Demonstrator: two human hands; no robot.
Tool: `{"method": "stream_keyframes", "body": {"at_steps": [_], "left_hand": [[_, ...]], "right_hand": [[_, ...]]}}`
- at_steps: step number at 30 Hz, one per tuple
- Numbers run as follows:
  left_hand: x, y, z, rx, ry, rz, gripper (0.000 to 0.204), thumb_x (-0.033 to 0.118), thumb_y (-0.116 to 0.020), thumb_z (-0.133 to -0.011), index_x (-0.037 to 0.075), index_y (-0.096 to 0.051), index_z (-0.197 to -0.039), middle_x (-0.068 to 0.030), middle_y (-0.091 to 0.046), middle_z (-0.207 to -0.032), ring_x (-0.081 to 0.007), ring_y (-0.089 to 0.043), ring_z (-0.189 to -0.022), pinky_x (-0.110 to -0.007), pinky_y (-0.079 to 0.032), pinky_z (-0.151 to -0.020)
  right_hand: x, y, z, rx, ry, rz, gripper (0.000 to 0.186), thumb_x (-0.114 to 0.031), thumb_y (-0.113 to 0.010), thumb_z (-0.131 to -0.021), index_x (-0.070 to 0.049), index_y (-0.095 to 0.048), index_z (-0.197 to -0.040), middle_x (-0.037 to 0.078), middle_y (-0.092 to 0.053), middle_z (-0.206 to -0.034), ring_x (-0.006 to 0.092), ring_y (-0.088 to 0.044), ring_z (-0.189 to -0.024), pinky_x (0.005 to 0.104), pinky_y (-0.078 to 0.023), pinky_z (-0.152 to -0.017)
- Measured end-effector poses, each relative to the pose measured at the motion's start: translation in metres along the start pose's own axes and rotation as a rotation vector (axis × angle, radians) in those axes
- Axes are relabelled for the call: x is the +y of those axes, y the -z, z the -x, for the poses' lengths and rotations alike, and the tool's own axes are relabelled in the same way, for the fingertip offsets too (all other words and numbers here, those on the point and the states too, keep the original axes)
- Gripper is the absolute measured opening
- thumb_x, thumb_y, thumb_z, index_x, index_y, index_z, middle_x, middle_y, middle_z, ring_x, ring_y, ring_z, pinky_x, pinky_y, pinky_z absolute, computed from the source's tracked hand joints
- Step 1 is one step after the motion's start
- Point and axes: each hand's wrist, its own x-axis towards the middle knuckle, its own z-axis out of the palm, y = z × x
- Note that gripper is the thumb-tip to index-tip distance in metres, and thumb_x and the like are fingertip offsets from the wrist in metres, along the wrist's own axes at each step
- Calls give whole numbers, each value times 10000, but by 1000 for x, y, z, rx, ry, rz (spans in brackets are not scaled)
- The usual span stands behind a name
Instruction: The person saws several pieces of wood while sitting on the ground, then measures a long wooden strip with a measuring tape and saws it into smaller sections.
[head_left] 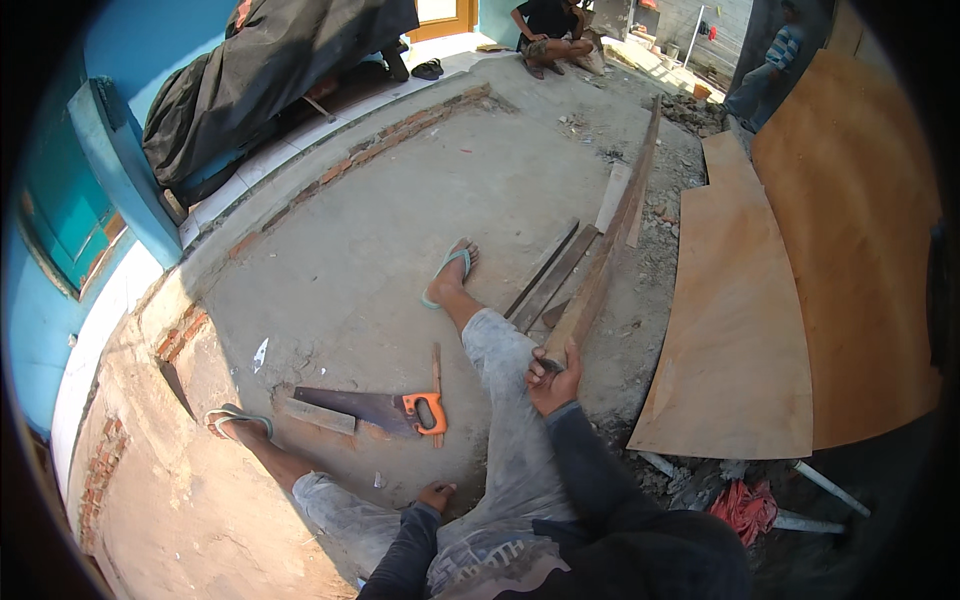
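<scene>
My right hand (555, 380) is closed around the near end of a long wooden plank (608, 262), which stretches away from me beside my right knee. Low by my lap, my left hand (437, 495) has its fingers curled in; whether they hold anything is hidden. A handsaw (365, 408) with an orange handle lies on the ground between my legs. Its handle rests across a thin wooden stick (436, 366), and a short wood offcut (320, 416) lies by the blade. Shorter boards (558, 274) lie left of the long plank.
Large plywood sheets (735, 330) lie to the right, near white pipes (832, 488) and a red plastic bag (745, 508). Rubble (655, 225) borders the concrete ground. A dark cover (270, 85) drapes something at far left. One person (552, 35) sits far ahead; another (775, 60) is at far right.
</scene>
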Motion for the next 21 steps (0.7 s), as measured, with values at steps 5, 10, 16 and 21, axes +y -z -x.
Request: {"method": "stream_keyframes", "body": {"at_steps": [5, 10, 16, 21], "left_hand": [[-2, -11, 7, 65, -21, -38, 448, 459, -711, -959, 62, -786, -1153, -108, -786, -1103, -249, -715, -1038, -376, -520, -974], [-12, -5, -8, 121, -38, -49, 462, 449, -708, -962, 47, -773, -1180, -137, -783, -1117, -261, -711, -1055, -377, -516, -983], [13, -8, 11, 36, 27, -62, 503, 469, -713, -955, 44, -757, -1221, -172, -767, -1182, -315, -707, -1117, -396, -512, -1018], [12, 12, -4, 121, -47, 127, 464, 405, -670, -1020, 30, -711, -1289, -96, -768, -1149, -238, -708, -1057, -369, -530, -973]], "right_hand": [[26, 11, -24, 116, 101, 266, 381, -497, -637, -1042, -160, -522, -1178, 22, -603, -908, 133, -547, -618, 306, -453, -558], [32, 5, -31, 3, 58, 143, 407, -520, -608, -1055, -164, -519, -1231, 27, -607, -929, 134, -559, -642, 301, -465, -588], [19, 32, -19, -34, 18, 8, 460, -548, -609, -1048, -156, -512, -1268, 35, -617, -946, 128, -558, -649, 297, -472, -606], [30, -4, -25, 76, 55, 241, 428, -497, -688, -1017, -142, -535, -1202, 30, -607, -913, 107, -516, -606, 288, -447, -550]]}}
